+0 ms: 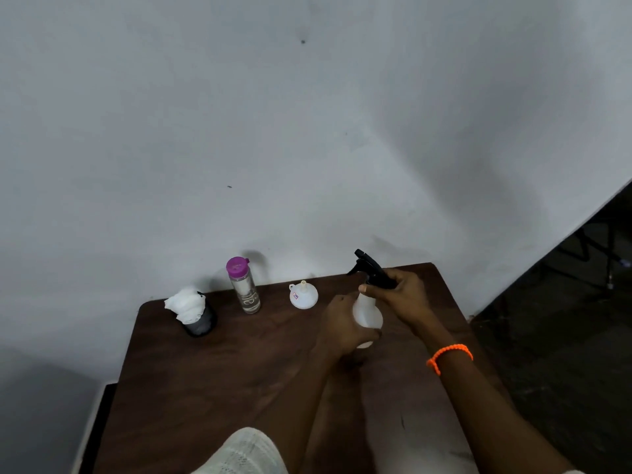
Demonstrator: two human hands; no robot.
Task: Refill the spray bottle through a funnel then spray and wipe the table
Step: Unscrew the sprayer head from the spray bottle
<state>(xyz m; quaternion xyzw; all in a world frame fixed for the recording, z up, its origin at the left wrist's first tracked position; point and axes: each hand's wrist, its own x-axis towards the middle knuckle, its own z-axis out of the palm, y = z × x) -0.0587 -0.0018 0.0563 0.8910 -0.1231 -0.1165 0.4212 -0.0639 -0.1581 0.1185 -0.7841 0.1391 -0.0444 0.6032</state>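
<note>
Both hands hold the spray bottle [367, 311] above the brown tabletop [239, 371], the left hand [342, 328] wrapped round its white body and the right hand [402, 295] grasping its black trigger head, with the funnel [303, 295] just beside.

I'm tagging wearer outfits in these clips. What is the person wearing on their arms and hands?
Both forearms are bare, with no gloves. The right wrist carries an orange braided band. Neither the left hand nor the right hand shows a ring. A pale knitted cloth shows at the bottom edge, possibly a sleeve.
</note>
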